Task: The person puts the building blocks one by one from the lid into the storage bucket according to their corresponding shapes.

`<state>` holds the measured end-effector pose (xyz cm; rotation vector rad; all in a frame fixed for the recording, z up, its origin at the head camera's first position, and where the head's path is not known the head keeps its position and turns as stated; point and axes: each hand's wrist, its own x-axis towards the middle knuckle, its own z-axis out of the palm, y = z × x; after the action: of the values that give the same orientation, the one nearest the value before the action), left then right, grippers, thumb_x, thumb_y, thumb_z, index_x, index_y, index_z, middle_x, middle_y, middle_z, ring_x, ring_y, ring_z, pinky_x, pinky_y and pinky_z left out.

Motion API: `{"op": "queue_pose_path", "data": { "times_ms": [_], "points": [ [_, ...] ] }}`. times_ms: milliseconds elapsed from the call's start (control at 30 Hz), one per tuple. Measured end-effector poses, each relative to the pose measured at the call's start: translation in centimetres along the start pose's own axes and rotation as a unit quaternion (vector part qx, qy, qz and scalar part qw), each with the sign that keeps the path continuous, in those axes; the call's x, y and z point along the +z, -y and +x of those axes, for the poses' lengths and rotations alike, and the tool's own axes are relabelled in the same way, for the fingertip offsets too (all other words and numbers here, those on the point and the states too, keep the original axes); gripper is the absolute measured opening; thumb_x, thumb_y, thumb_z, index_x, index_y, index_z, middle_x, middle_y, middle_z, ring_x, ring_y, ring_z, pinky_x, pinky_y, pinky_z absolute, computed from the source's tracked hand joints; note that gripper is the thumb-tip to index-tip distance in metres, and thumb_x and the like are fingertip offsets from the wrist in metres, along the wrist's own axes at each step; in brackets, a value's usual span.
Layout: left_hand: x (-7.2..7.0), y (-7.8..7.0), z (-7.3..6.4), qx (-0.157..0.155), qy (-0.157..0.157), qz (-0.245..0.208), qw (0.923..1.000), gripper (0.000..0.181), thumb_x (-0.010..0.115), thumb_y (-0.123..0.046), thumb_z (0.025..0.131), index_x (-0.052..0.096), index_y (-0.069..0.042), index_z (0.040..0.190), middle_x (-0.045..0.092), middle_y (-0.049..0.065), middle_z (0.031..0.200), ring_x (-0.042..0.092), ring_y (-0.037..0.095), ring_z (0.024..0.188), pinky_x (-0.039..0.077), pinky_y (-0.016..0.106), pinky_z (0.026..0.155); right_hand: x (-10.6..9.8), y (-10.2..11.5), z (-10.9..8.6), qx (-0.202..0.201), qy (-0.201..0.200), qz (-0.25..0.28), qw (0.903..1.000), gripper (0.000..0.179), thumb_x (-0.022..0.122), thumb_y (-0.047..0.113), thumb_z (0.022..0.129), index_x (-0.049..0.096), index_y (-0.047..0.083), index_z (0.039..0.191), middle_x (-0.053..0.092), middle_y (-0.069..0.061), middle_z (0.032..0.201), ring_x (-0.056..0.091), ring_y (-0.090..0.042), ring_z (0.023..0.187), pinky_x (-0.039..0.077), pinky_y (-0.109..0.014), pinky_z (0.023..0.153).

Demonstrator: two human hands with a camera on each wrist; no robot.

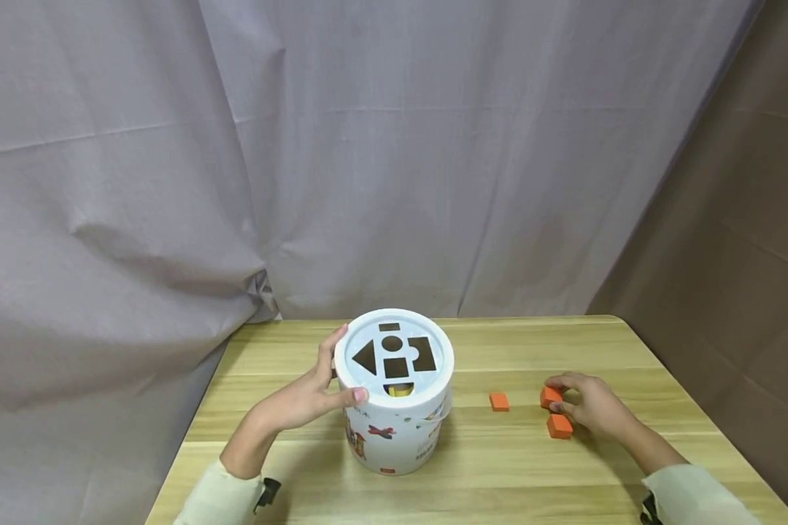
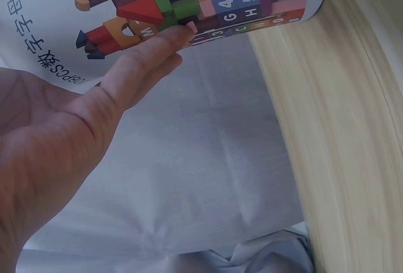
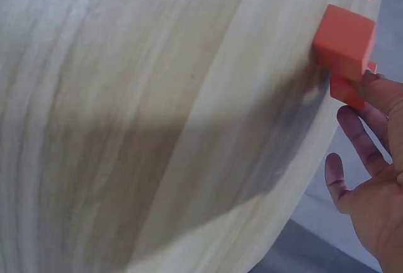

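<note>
A white bucket (image 1: 394, 441) with printed pictures of blocks stands on the table, its pale lid (image 1: 402, 345) cut with shaped holes. Something yellow shows through the front hole. My left hand (image 1: 305, 397) holds the bucket at its left side, thumb over the rim and fingers along the wall; the left wrist view shows those fingers (image 2: 148, 53) against the print. To the right, my right hand (image 1: 591, 405) pinches an orange block (image 1: 549, 396) between thumb and fingers. Just in front of it lies an orange cube (image 1: 559, 426). A flat orange block (image 1: 499, 402) lies nearer the bucket.
The wooden table (image 1: 499, 481) has a rounded far right corner. Grey cloth (image 1: 394, 160) hangs behind and to the left of it, and a browner cloth (image 1: 735, 292) hangs on the right. A thin handle (image 1: 443, 412) hangs on the bucket's right side.
</note>
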<state>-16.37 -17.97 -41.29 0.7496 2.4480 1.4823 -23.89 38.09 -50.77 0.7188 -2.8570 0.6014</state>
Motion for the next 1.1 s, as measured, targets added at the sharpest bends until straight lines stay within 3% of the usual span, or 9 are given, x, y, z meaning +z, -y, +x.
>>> {"op": "queue_pose_path", "data": {
  "times_ms": [167, 400, 700, 1100],
  "points": [
    [-0.1, -0.1, 0.0, 0.001, 0.000, -0.003, 1.0000, 0.119, 0.079, -0.041, 0.103, -0.018, -0.038, 0.172, 0.000, 0.030, 0.184, 0.015, 0.058, 0.167, 0.019, 0.080, 0.131, -0.6, 1.0, 0.2, -0.044, -0.047, -0.001, 0.9979, 0.041, 0.097, 0.010, 0.084, 0.080, 0.005, 0.121, 0.080, 0.003, 0.107, 0.075, -0.018, 0.097, 0.066, -0.048, 0.085],
    [-0.3, -0.2, 0.1, -0.004, 0.001, 0.001, 1.0000, 0.119, 0.078, -0.049, 0.103, -0.019, -0.037, 0.172, -0.002, 0.030, 0.184, 0.014, 0.057, 0.168, 0.020, 0.080, 0.131, -1.7, 3.2, 0.4, -0.078, -0.099, 0.022, 0.9918, 0.044, 0.099, 0.006, 0.079, 0.080, 0.015, 0.118, 0.075, 0.008, 0.105, 0.068, -0.009, 0.095, 0.055, -0.028, 0.070],
    [0.0, 0.0, 0.1, -0.001, 0.006, -0.006, 1.0000, 0.117, 0.077, -0.044, 0.104, -0.017, -0.035, 0.172, 0.001, 0.030, 0.184, 0.015, 0.057, 0.168, 0.021, 0.080, 0.131, -3.2, 6.5, 0.7, -0.071, -0.124, 0.052, 0.9883, 0.044, 0.099, 0.008, 0.079, 0.082, 0.015, 0.119, 0.076, 0.009, 0.107, 0.068, -0.007, 0.098, 0.057, -0.020, 0.078],
    [-0.2, 0.4, 0.7, -0.008, 0.003, -0.002, 1.0000, 0.118, 0.077, -0.048, 0.104, -0.018, -0.033, 0.172, -0.001, 0.027, 0.185, 0.012, 0.054, 0.169, 0.021, 0.079, 0.132, -5.1, 11.9, 2.9, -0.121, -0.142, 0.121, 0.9749, 0.046, 0.096, 0.004, 0.082, 0.082, 0.020, 0.123, 0.077, 0.008, 0.112, 0.068, -0.001, 0.098, 0.055, -0.011, 0.087]
  ]
}}
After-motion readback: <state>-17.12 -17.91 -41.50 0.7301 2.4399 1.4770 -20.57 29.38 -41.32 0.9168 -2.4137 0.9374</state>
